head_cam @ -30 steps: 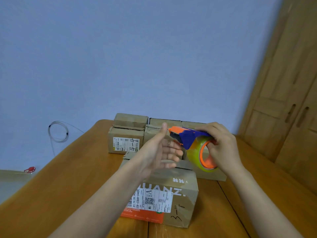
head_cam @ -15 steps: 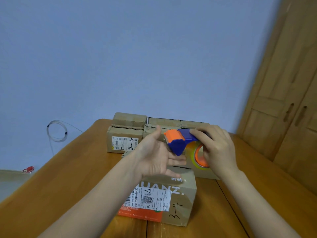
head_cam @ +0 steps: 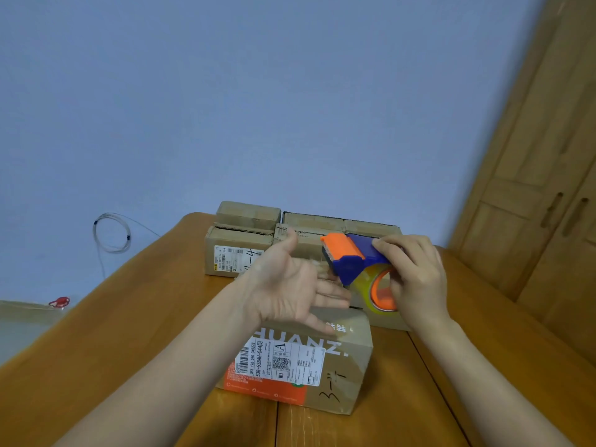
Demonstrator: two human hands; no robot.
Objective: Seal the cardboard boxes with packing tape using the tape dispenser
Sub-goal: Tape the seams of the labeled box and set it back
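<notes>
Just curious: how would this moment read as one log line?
right hand: grips tape dispenser | left hand: open beside it | nearest box: on table

Cardboard boxes in front of me: five or so, nearest box point(head_cam: 325, 359)
Tape dispensers I hold: one point(head_cam: 354, 259)
My hands: two

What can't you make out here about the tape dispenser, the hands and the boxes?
- Head view: the free tape end on the tape dispenser is hidden behind the left hand.
- Top seam of the nearest box: covered by that hand.
- Right hand blocks the rear boxes.
- Small label print: too small.
</notes>
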